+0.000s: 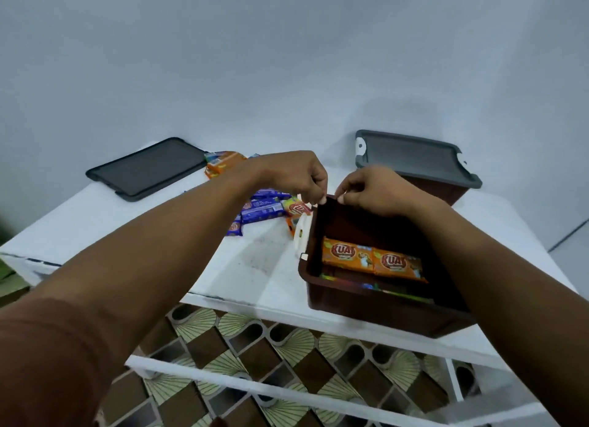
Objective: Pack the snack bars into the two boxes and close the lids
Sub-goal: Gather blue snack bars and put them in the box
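Observation:
An open brown box (pixel 366 308) stands near the table's front right, with two orange snack bars (pixel 373 260) lying on other wrappers inside. My left hand (pixel 296 178) and my right hand (pixel 373 190) meet at the box's far left corner, fingers curled and pinching its rim. Loose blue and orange snack bars (pixel 264 208) lie in a pile left of the box, partly hidden by my left hand, with more orange snack bars (pixel 223 163) behind. The second brown box (pixel 439 189) stands at the back right under a closed grey lid (pixel 414 159).
A loose grey lid (pixel 149 168) lies flat at the back left of the white table (pixel 248 267). A white latch (pixel 302 235) hangs on the open box's left side. A wall rises right behind the table. Patterned floor tiles (pixel 255 347) show below the front edge.

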